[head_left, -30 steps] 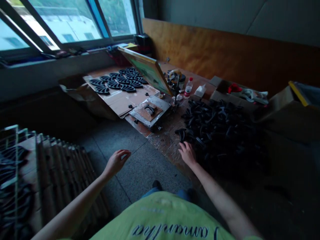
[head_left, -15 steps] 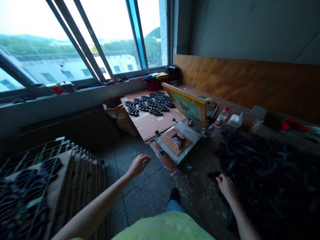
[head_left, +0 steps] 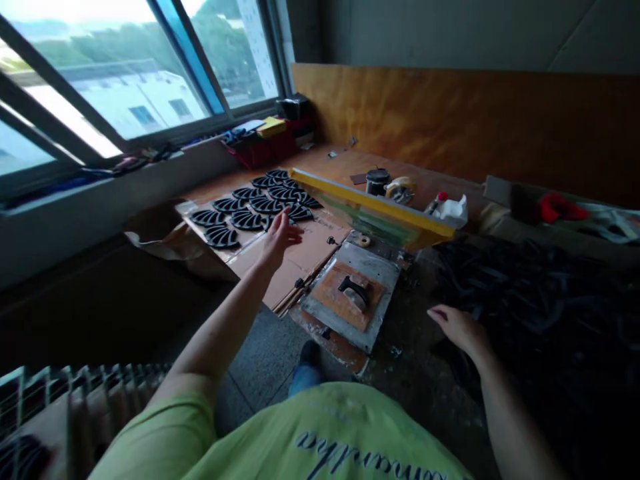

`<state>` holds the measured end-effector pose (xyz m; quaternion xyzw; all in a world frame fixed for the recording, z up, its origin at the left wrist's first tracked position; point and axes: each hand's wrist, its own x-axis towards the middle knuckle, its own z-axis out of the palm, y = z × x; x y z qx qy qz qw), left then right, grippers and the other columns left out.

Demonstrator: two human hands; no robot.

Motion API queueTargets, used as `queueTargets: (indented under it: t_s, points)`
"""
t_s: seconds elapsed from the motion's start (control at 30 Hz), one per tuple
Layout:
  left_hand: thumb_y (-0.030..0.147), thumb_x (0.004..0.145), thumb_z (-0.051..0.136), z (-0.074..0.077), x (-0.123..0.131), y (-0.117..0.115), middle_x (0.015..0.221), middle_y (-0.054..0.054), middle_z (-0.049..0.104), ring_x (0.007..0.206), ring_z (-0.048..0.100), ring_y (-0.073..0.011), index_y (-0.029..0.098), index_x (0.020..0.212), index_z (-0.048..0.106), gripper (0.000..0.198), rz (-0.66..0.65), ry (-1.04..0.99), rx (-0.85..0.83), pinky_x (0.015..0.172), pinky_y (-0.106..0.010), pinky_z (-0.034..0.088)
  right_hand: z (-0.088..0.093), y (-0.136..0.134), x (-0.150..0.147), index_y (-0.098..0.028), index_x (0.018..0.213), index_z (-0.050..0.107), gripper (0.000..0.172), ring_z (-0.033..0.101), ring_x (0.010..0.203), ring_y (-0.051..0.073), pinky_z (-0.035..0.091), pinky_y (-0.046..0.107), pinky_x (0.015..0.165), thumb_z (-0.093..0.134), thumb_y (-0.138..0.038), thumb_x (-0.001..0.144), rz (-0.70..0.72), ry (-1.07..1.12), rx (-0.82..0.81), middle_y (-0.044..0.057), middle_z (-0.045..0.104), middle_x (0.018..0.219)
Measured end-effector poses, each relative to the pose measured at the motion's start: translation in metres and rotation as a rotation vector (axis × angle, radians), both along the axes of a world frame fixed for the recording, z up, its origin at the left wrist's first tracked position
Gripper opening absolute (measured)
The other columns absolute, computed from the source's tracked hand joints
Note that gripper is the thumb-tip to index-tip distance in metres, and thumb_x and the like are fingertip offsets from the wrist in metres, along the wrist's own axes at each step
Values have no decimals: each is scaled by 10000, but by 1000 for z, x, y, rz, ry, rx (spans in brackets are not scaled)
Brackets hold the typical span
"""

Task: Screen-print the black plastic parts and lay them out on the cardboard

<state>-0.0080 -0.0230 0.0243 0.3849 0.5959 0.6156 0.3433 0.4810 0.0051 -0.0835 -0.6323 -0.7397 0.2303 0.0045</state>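
My left hand [head_left: 281, 237] is stretched forward over the cardboard sheet [head_left: 300, 250], fingers loosely spread and holding nothing, just short of the rows of black fan-shaped parts [head_left: 245, 217]. My right hand [head_left: 457, 327] lies palm down at the near edge of the big pile of black parts [head_left: 530, 293]; its fingers are flat and I see nothing gripped in them. Between my hands sits a metal plate with a brown board and one black part on it [head_left: 353, 293]. A yellow-framed printing screen [head_left: 373, 210] stands tilted above that plate.
A white bottle [head_left: 453, 208], a black tin [head_left: 377, 180] and a tape roll [head_left: 400, 190] stand behind the screen. Red bins [head_left: 265, 143] sit by the window. A wire rack with cardboard sheets [head_left: 55, 407] is at lower left. Grey floor lies between rack and bench.
My left hand has reached forward from over the floor to above the cardboard sheet. My right hand stays at the pile's edge. The view has swung and the screen now looks lower.
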Motion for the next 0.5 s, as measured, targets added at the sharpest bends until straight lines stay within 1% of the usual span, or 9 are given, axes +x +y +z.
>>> queueTargets:
  t_s: [0.03,0.1,0.13,0.2,0.27,0.37,0.43,0.5]
  points:
    - [723,901,450,8,-3,20,789,2,677,601,616,-99,262,1493,414,751,-49,-23,23,638,-238,521,2,2,-8,-290,1002,760,293,710,785,234,498,324,723,578,-496,901,-38,52,15,70,772,941]
    - [755,915,359,20,-5,53,741,3,654,561,595,-94,252,1479,437,760,-172,-57,38,601,-226,503,6,4,-25,-252,1017,753,298,685,674,184,493,292,671,573,-463,908,-144,177,33,65,772,946]
    - [772,912,329,24,-4,65,725,-3,644,552,588,-93,230,1448,475,776,-248,-68,32,588,-223,496,8,4,-34,-230,1020,748,301,666,624,161,490,277,640,572,-446,909,-206,249,38,67,771,938]
    - [791,903,296,28,0,79,714,-21,635,554,587,-96,176,1348,557,803,-405,-79,5,576,-222,493,15,5,-52,-184,1014,735,322,635,566,133,476,250,575,573,-440,904,-340,384,56,76,765,912]
    - [788,906,293,29,2,83,728,-39,639,577,603,-107,141,1253,596,794,-534,-93,-20,578,-230,501,26,7,-68,-149,998,719,364,620,549,119,453,221,518,592,-470,887,-462,505,97,89,759,889]
    - [757,919,340,27,-1,78,780,-64,661,634,631,-127,124,1169,611,733,-641,-111,-30,587,-243,512,45,14,-84,-124,978,700,430,597,530,97,429,188,483,633,-529,849,-574,629,194,90,749,860]
    - [736,917,387,20,-9,71,810,-76,674,656,637,-137,123,1130,628,692,-670,-108,-44,580,-245,509,56,20,-87,-124,975,697,444,589,537,91,436,184,497,649,-544,840,-594,665,272,76,740,830]
    - [725,901,441,7,-17,61,825,-73,678,650,626,-135,131,1093,655,659,-669,-106,-76,559,-236,490,64,25,-91,-126,957,702,424,602,579,106,469,204,539,662,-531,840,-568,664,338,67,730,809]
